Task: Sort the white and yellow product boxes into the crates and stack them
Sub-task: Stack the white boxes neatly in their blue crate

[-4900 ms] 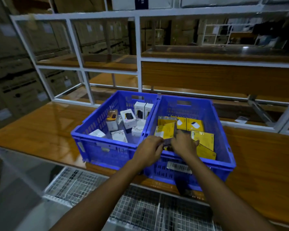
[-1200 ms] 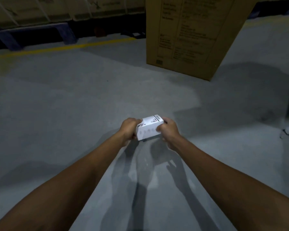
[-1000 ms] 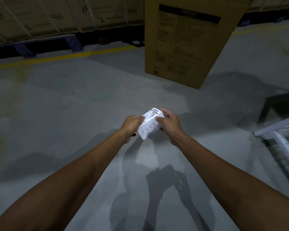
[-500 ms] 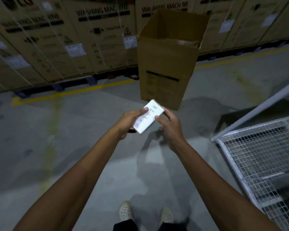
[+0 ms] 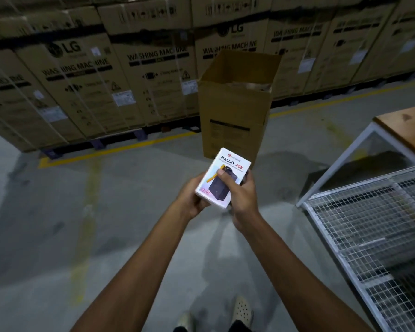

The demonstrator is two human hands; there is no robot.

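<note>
Your left hand (image 5: 189, 196) and right hand (image 5: 242, 195) both clamp white power-bank box (image 5: 231, 164), frame centre. Crates out of view; box unsorted, stacking likely pending.

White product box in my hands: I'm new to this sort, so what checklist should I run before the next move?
1. Grip: left hand and right hand both hold the white printed cardboard product box: ok.
2. Colour for sorting: front face shows, white with legible print: ok.
3. Box condition: visible face intact, back hidden: cannot tell.
4. Target crate in sight: none in view: not ok.
5. Way ahead: tall open brown cardboard carton stands apart from the box: ok.
</note>
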